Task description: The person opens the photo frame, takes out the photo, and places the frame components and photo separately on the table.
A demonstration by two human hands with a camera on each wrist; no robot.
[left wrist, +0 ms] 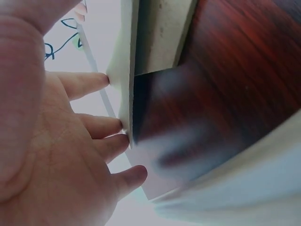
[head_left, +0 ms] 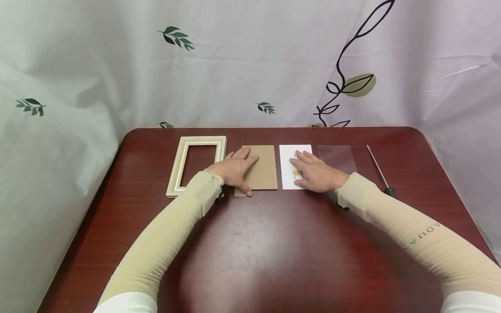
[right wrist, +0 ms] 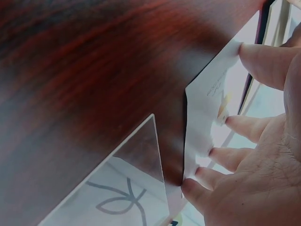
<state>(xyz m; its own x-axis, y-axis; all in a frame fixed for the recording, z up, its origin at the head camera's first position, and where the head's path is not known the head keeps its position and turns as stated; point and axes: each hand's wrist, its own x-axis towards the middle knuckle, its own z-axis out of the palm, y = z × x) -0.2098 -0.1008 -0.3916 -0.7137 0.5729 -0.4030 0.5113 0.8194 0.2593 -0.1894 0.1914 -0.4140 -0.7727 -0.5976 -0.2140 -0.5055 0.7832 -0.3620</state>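
Observation:
In the head view my left hand (head_left: 234,170) lies spread over a brown rectangular board (head_left: 264,169), thumb low near its front edge. A strip of similar board shows at the lower left of it, under the thumb. In the left wrist view the fingertips touch the edge of the board (left wrist: 126,80). My right hand (head_left: 318,174) rests with fingers spread on a white card (head_left: 287,174) printed with a small orange picture and lettering. The right wrist view has those fingertips on the card (right wrist: 200,117).
A cream picture frame (head_left: 178,167) lies left of the board, close to my left wrist. Right of the card are a clear sheet (head_left: 336,153) and a screwdriver (head_left: 378,167) with a dark handle. All lie on a dark red table (head_left: 254,261) before a patterned curtain (head_left: 235,65).

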